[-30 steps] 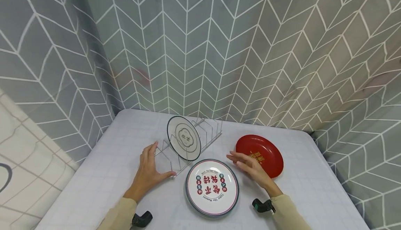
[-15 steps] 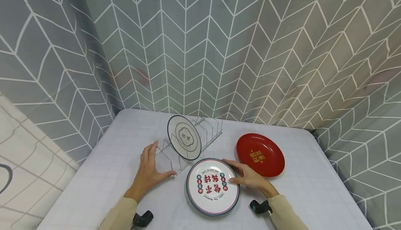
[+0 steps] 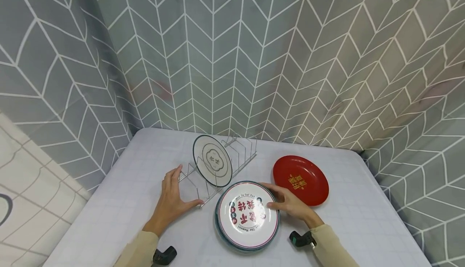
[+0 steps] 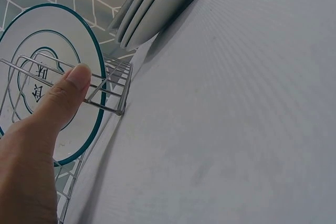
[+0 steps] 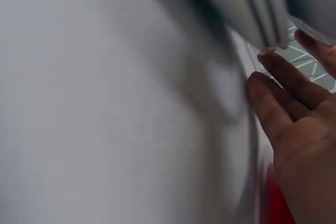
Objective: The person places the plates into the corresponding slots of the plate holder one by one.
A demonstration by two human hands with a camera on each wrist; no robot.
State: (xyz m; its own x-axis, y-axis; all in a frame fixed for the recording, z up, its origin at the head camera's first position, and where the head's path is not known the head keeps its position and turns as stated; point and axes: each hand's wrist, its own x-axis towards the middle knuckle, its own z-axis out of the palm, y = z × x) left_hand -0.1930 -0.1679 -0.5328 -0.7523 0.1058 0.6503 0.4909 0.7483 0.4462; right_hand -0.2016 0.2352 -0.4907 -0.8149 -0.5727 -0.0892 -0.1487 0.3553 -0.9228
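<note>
A wire dish rack (image 3: pixel 245 164) holds an upright white plate (image 3: pixel 212 160) with a dark rim. My left hand (image 3: pixel 168 202) grips the rack's left end, fingers at one side and thumb on the other; in the left wrist view the thumb (image 4: pixel 63 93) lies against the wires. Before me is a stack of white plates, the top plate (image 3: pixel 247 226) bearing red lettering. My right hand (image 3: pixel 292 205) pinches that plate's right edge, thumb on top and fingers beneath, and it sits slightly raised over the lower plates (image 3: pixel 222 234). The right wrist view shows the fingers (image 5: pixel 275 111) under blurred rims.
A red oval plate (image 3: pixel 314 182) with gold characters lies right of the stack, just behind my right hand. White cloth (image 3: pixel 348 218) covers the table. A grey chevron curtain (image 3: pixel 232 57) hangs along the back and sides.
My right hand has come left from beside the red plate and taken hold of the top plate's edge. That plate has risen and turned slightly. My left hand stays on the rack.
</note>
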